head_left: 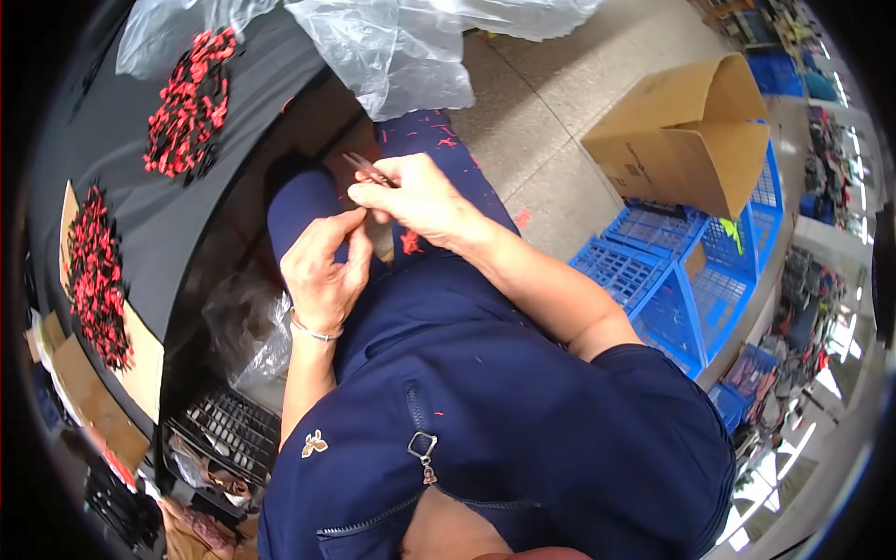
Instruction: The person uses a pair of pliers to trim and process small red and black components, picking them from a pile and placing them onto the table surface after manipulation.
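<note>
Above my lap, my right hand [415,194] is closed round a small pair of thread snips [366,168], whose two pointed metal tips stick out past the fingers. Close beside it, my left hand [329,261] pinches thumb against forefinger, just below the right fingers. What the pinch holds is too small or hidden to name. Red scraps [411,243] lie on my dark blue trousers under the hands, and more red bits [446,133] are scattered toward the knee.
On the black-covered table [252,103] at left lie a far heap of red-and-black pieces [191,107] and a nearer one [96,280] over cardboard. Clear plastic [392,56] hangs at the top. At right, an open cardboard box [681,140] rests on blue plastic crates [644,261].
</note>
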A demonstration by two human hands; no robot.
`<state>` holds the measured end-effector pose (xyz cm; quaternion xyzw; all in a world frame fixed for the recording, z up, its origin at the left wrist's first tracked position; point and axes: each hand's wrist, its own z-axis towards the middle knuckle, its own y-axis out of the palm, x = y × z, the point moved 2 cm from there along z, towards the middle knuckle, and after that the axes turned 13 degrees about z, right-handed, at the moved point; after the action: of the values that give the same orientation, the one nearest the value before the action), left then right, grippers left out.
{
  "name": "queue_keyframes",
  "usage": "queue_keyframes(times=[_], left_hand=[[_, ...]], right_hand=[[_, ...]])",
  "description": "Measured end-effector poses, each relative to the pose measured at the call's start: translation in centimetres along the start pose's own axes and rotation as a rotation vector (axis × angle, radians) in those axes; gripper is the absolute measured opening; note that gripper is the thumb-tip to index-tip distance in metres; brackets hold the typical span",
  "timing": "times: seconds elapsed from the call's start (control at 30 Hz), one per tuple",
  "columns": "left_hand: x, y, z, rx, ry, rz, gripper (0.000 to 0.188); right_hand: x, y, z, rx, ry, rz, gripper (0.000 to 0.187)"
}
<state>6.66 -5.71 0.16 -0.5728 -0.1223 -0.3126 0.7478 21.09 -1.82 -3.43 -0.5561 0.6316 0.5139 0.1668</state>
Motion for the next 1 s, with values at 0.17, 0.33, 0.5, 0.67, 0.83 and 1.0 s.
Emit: queue_keyframes(times=[0.17, 0.33, 0.5, 0.67, 0.83, 1.0], left_hand=[[-1.4, 1.1, -0.9, -0.093, -0.64, -0.681, 0.023], [-2.4, 1.1, -1.2, -0.24, -0.813, -1.018, 0.02], [-2.6, 1.7, -1.5, -0.176, -0.882, -1.122, 0.019], [-2.8, 1.3, -2.1, -0.121, -0.908, -1.148, 0.014], [-2.8, 0.9, -2.2, -0.022, -0.918, -1.084, 0.013], [-2.4, 0.7, -1.8, 0.017, -0.894, -1.023, 0.011]], right_hand=[[-0.3, 0.6, 0.6, 0.049, -0.234, 0.024, 0.013], [-0.5, 1.4, 0.7, -0.005, -0.318, 0.084, 0.012], [-0.2, 0.9, 0.6, 0.05, -0.186, 0.089, 0.015], [0.0, 1.1, 0.4, 0.06, -0.057, 0.033, 0.015], [-0.8, 1.3, -1.5, 0.171, -0.319, -0.196, 0.026], [-0.7, 1.5, -2.6, 0.196, -0.609, -0.679, 0.021]])
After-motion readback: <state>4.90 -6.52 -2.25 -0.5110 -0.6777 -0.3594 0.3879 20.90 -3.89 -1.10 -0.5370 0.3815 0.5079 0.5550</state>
